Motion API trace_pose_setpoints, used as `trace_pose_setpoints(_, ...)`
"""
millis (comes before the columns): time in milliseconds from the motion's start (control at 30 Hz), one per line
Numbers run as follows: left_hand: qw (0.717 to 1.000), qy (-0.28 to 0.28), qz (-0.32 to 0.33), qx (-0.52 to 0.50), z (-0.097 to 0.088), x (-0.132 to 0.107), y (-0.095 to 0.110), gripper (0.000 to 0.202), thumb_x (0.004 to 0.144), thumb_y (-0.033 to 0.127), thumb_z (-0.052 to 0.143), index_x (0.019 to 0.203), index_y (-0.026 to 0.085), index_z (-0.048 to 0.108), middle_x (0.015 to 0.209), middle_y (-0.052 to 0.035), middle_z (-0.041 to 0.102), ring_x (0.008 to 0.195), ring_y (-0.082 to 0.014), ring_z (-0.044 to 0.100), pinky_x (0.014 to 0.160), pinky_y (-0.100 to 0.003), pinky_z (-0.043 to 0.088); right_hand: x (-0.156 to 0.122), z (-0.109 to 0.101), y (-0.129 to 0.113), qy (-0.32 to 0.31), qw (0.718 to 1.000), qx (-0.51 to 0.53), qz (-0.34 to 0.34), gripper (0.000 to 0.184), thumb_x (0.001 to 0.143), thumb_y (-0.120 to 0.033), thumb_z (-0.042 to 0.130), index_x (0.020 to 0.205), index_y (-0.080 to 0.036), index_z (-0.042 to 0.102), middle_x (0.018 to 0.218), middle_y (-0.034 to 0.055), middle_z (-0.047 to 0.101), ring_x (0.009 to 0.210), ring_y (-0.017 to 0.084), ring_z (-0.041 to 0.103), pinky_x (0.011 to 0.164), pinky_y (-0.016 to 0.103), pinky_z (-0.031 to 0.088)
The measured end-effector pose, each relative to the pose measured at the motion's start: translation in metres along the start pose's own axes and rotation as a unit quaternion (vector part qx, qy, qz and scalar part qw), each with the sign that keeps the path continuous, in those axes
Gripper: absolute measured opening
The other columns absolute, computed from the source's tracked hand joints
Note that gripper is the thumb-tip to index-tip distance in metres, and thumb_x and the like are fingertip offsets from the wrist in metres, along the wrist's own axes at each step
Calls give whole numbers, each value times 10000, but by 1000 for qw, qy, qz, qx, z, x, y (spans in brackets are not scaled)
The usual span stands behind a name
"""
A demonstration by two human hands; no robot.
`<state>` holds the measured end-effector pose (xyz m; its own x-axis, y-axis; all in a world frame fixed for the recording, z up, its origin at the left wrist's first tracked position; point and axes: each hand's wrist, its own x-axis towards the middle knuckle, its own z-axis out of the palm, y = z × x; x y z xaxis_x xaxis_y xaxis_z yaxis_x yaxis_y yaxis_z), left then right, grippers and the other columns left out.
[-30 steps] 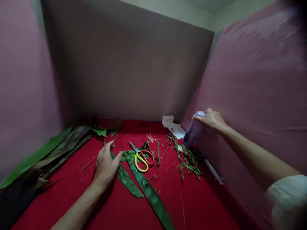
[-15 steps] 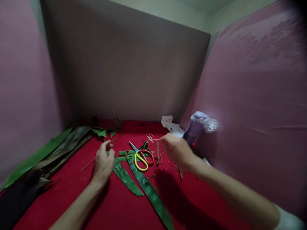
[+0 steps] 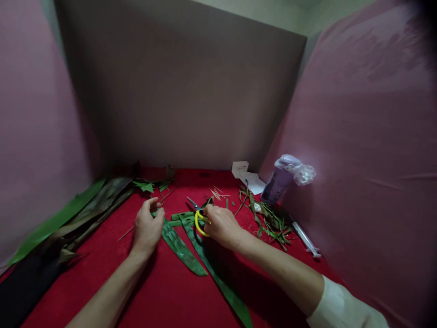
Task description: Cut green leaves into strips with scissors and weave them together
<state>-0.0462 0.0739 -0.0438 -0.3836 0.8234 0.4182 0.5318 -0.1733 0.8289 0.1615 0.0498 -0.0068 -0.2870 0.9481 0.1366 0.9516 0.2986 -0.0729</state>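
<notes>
Resting against the near side of the scissors [image 3: 199, 211], my right hand [image 3: 223, 226] has its fingers bent in at the yellow handle loop [image 3: 197, 224]; its knuckles hide the rest, so I cannot tell whether they have clamped. The scissors are mid-scene, by the far end of the longer green leaf strip [image 3: 223, 284], blades [image 3: 192, 202] aimed far and left. I'd expect them to be light and stiff, safest held by the loops, well clear of the points. My left hand [image 3: 148, 225] has thumb and fingers curved and apart at the far end of the shorter leaf strip [image 3: 182, 250]. That strip looks glossy, likely limp, slippery and easily torn, so I'd pinch it flat.
</notes>
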Motion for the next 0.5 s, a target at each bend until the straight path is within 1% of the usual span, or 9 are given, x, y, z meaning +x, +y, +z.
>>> trace_pose_setpoints(100,1000,25,-6,-6,-5,6,0,339,696,272,525,1016,164,553,875,-73,635,845,-223,602,789,-362,466,-11,-10,19,27,999,9,26,186,797,-157,449,971,-182,509,871,65,651,778,185,609,591,249,322)
trace_pose_setpoints(167,999,45,-12,-8,-9,11,-1,341,694,274,526,1014,160,558,867,-70,632,825,-221,603,777,-362,471,-19,-13,37,33,998,9,50,170,817,-171,442,976,-173,504,845,65,648,753,174,603,591,244,313)
trace_pose_setpoints(300,997,67,-19,-13,-12,15,-2,344,683,278,538,1004,158,569,852,-61,631,787,-212,602,756,-356,479,-31,-3,69,24,994,-10,109,119,799,-138,465,899,-147,529,774,90,647,685,193,602,548,257,281)
trace_pose_setpoints(400,997,74,-19,-19,-12,16,-2,342,675,279,544,993,157,574,837,-54,628,781,-209,602,755,-353,479,-34,7,79,22,991,-23,131,126,812,-117,455,892,-145,547,791,104,641,686,201,600,564,265,296)
trace_pose_setpoints(500,996,85,-16,-24,-13,19,-4,329,660,273,562,969,164,582,816,-42,624,765,-203,600,770,-356,474,-36,7,76,36,991,-24,126,133,834,-127,444,864,-149,572,866,128,622,798,223,585,630,281,333)
